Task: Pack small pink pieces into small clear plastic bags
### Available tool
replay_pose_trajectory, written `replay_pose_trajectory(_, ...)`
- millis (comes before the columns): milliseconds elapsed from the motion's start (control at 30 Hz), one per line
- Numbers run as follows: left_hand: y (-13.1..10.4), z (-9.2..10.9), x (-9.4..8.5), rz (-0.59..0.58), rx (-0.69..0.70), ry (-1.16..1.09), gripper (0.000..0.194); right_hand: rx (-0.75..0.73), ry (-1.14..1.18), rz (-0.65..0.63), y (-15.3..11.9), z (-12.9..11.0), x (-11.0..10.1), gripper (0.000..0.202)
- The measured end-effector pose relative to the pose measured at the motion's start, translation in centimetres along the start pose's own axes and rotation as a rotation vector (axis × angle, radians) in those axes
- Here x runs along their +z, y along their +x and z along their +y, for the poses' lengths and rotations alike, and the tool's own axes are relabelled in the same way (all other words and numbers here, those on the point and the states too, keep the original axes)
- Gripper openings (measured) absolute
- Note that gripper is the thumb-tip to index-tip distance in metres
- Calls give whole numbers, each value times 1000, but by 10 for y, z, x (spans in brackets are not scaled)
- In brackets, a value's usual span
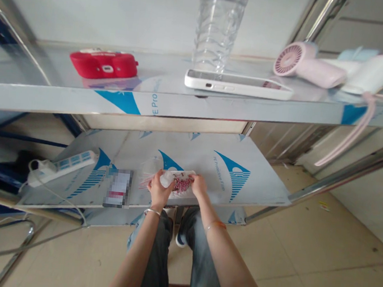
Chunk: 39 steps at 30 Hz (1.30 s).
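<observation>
Left hand (159, 189) and right hand (199, 185) gripped the pink bead pack (182, 185) between them, over the film-covered metal shelf (262, 183). Power strip (76, 161) sat left of left hand; tiled floor (268, 256) below both.

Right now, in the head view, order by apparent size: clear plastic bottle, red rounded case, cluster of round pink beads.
1. Clear plastic bottle, top cut off
2. Red rounded case
3. Pink bead cluster

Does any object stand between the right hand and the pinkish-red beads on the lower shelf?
Nothing visible does: the right hand is at the right edge of the pinkish-red beads. The pixelated device lies well aside, beyond the left hand.
</observation>
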<state>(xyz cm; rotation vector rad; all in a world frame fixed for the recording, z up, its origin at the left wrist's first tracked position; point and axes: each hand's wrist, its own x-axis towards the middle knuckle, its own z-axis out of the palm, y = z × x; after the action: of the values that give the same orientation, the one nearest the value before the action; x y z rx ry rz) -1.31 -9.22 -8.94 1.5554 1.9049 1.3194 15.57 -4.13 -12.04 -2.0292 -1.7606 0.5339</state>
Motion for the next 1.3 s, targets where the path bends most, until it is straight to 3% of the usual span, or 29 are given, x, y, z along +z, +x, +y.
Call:
replay_pose_trajectory(100,5,-5,-4,-22,-83,-210,67,-10,9,9,1,-1,1,26)
replay_pose_trajectory(300,7,-20,-9,-122,-307,-694,50,11,21,45,1,-2,1,20)
replay_pose_trajectory(400,5,-18,-8,-256,-415,-841,52,34,58,98,1,-5,-1,19)
replay_pose_trajectory(533,3,-7,-4,-482,-434,-835,49,-8,306,302,-6,-14,-2,23)
replay_pose_trajectory(667,4,-1,0,-564,-408,-725,48,-108,659,427,-20,-26,-5,33)
replay_pose_trajectory(767,3,-4,3,-596,-405,-747,48,-158,805,426,-28,-33,-9,36)
replay_pose_trajectory(933,1,-8,3,-692,-374,-964,48,-156,808,317,-31,-41,-11,31)
replay_pose_trajectory(1000,2,-7,3,-678,-356,-977,48,-177,821,291,-31,-43,-11,29)
replay_pose_trajectory(1167,6,-9,4,-509,-282,-960,42,-252,831,262,-37,-50,-11,24)
replay_pose_trajectory(1300,6,-12,5,-487,-262,-958,44,-336,801,200,-39,-52,-9,24)
